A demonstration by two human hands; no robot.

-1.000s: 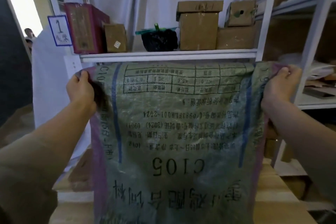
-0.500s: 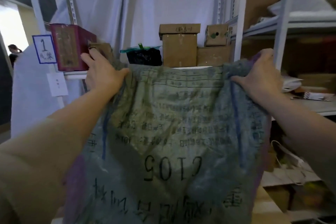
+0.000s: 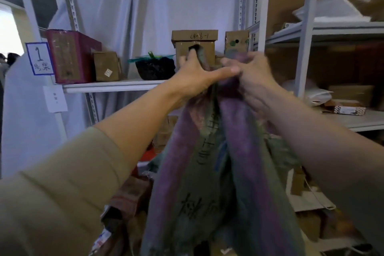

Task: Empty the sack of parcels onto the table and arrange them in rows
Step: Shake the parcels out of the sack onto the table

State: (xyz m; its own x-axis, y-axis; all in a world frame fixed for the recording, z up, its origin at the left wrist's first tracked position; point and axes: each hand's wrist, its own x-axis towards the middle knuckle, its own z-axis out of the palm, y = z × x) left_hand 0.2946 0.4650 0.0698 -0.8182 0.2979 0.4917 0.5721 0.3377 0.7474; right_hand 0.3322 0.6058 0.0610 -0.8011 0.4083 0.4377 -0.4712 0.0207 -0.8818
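The woven green sack (image 3: 209, 183) with purple edge stripes and black printed characters hangs folded lengthwise in front of me, limp and flat. My left hand (image 3: 195, 77) and my right hand (image 3: 251, 81) meet at its top, each gripping a bunched upper corner at shelf height. Several parcels (image 3: 126, 208) lie in a loose heap low down to the left of the sack, partly hidden behind it and my left arm. The table itself is hidden from view.
A white shelf (image 3: 112, 86) behind the sack carries a red box (image 3: 70, 56), cardboard boxes (image 3: 194, 48) and a black bundle (image 3: 155, 67). A second rack (image 3: 307, 33) with boxes stands at the right. A numbered sign (image 3: 39, 58) hangs at left.
My two hands, held wide apart with the sack spread flat, have come together in the middle, folding the sack lengthwise. My view has shifted so the parcels below left show.
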